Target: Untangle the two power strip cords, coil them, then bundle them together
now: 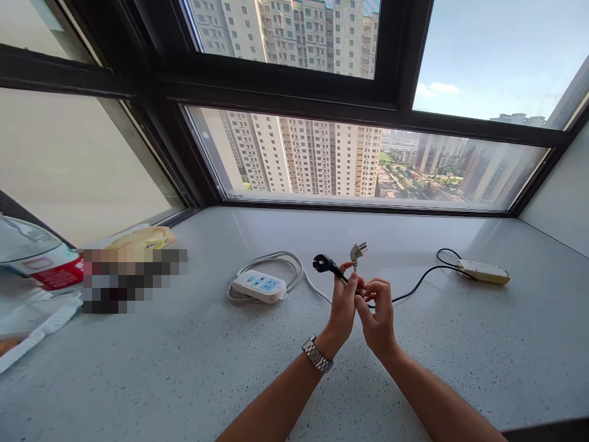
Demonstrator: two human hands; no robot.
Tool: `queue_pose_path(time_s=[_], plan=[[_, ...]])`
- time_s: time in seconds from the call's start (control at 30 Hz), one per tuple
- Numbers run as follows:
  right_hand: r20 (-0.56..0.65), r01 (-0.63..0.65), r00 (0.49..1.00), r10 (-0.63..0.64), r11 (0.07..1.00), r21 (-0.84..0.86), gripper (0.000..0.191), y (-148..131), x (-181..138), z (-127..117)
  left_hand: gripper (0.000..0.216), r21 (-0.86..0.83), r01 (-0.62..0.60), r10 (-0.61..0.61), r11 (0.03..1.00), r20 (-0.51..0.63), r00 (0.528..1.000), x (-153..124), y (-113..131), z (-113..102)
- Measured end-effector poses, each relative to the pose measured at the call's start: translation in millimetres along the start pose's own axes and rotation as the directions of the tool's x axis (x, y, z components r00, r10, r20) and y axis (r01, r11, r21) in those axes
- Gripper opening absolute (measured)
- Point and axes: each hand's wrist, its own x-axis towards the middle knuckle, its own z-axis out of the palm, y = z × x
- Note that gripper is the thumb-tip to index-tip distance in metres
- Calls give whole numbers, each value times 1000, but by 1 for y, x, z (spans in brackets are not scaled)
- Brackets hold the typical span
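Observation:
My left hand (343, 304), with a metal watch (317, 354) on its wrist, is closed around the cords just below two plugs. The black plug (324, 264) points left, and the white plug (358, 250) stands up with its prongs to the upper right. My right hand (378, 313) pinches the black cord (416, 287) close beside the left hand's fingers. A white power strip (260, 286) with blue socket faces lies to the left, its white cord (317, 290) running to my hands. At the right lies a pale, narrow box (484, 271) on the black cord.
The speckled white sill (221, 380) bears everything. At the left are a large clear bottle (41, 258) with a red label, a yellowish package (142, 240) and a blurred patch. Dark-framed windows (280, 98) close off the back, with a white wall (559, 190) at the right.

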Motion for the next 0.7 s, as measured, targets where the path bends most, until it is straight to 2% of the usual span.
queue_pose_path(time_s=[0.1,0.17,0.23,0.33,0.4,0.47,0.53,0.6,0.67,0.7], plan=[[58,-59,996,64,995,-78,29,4,3,-3,41,-50,-11,10,999,-11,1000,3,15,0],[175,-101,977,119,989,-109,39,5,8,-7,40,-117,26,-29,993,-19,999,4,28,2],[310,-137,939,145,989,-47,43,5,14,-10,38,-174,87,-87,981,3,996,6,42,7],[468,-251,873,137,949,191,34,2,27,-13,35,-194,189,-165,963,135,977,11,61,26],[510,-338,850,133,880,334,35,-4,38,-14,33,-160,260,-212,952,267,940,15,77,48],[550,-388,826,123,832,397,41,-13,50,-12,31,-108,295,-233,949,386,892,20,97,77],[667,-420,740,86,834,358,42,-22,59,-7,27,-90,256,-193,962,438,878,26,123,108],[799,-428,598,66,869,249,39,-25,62,-2,28,-94,164,-104,982,456,884,32,155,135],[876,-402,470,109,910,103,36,-19,60,0,35,-53,-10,30,999,387,922,40,191,150],[886,-373,436,157,928,19,35,-14,58,-3,39,-31,-96,101,995,333,937,45,208,152]])
